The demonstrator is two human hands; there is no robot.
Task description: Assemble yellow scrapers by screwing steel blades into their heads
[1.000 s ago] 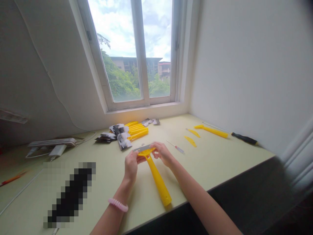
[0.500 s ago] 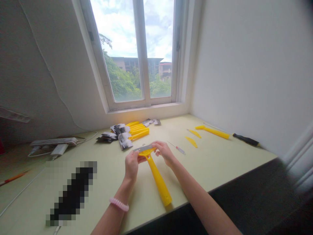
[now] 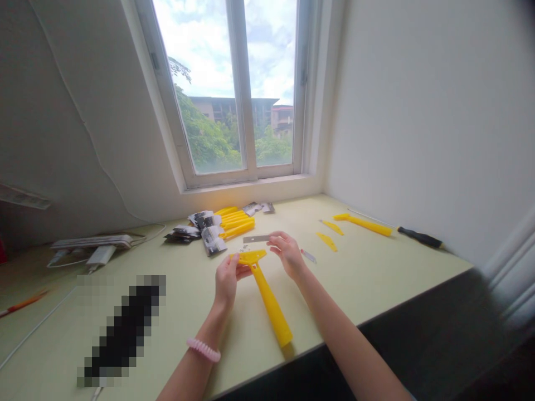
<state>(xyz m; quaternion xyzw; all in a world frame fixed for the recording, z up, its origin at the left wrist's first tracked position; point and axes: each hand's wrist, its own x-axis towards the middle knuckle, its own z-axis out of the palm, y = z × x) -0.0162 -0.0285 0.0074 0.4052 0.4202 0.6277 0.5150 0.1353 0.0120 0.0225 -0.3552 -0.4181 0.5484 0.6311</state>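
Left hand (image 3: 227, 280) closed around head of yellow plastic scraper (image 3: 267, 301), handle running toward near edge of pale green worktop (image 3: 376, 262). Right hand (image 3: 286, 254) raised, narrow pinch on end of thin steel blade (image 3: 256, 239), just beyond scraper head and apart from it. Pink coil bracelet (image 3: 203, 350) on left wrist. Far edge: bagged blade packets (image 3: 211, 242), stacked yellow handles (image 3: 236, 225) — small screwdriver (image 3: 308, 256) just beside right hand.

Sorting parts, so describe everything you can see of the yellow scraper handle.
The yellow scraper handle is smooth-looking plastic: a long grip widening into a flat head, no blade visible in it. It slants over the pale green desk, grip end toward the front edge, the person's left hand holding the head.
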